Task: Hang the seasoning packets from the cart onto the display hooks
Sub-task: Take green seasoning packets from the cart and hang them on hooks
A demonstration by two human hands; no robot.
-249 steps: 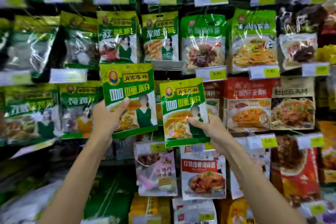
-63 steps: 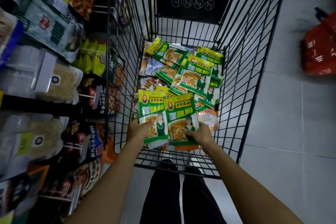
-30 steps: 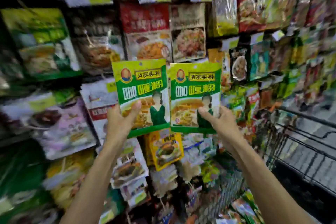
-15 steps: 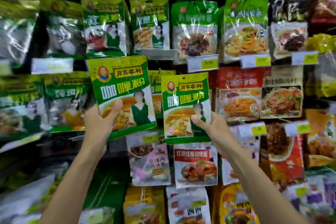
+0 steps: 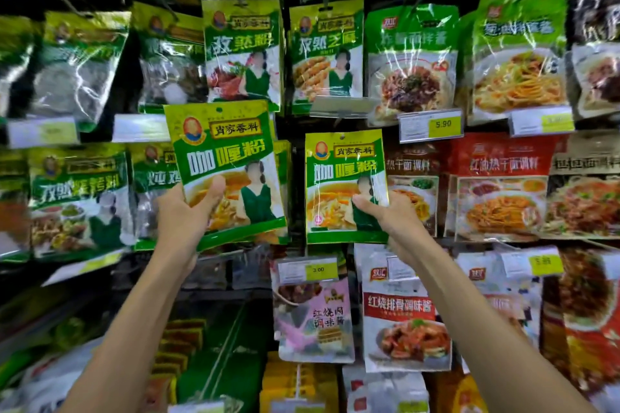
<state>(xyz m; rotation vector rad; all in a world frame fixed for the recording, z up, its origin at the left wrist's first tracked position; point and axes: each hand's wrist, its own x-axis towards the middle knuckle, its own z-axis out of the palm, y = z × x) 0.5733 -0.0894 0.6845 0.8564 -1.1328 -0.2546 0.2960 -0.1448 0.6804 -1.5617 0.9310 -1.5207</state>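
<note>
I face the hanging display. My left hand [image 5: 186, 214] grips a green curry seasoning packet [image 5: 224, 157] by its lower left corner, tilted slightly, held in front of the middle row. My right hand [image 5: 385, 214] grips a second identical green packet [image 5: 345, 174] at its lower right, upright, close to the display just right of the dark centre upright [image 5: 285, 124]. More of the same green packets [image 5: 283, 157] hang behind the left one. The hooks themselves are hidden behind packets. The cart is out of view.
Rows of hanging seasoning packets fill the wall: green ones [image 5: 241, 54] above, red noodle sauce packets [image 5: 500, 184] to the right, a pink packet [image 5: 315, 308] and a white-red one [image 5: 402, 315] below. Yellow price tags [image 5: 443, 124] stick out in front of the rows.
Both hands have lifted packets from the cart to the display. In the last half second the view closed in on the middle row and the right packet drew nearer the display.
</note>
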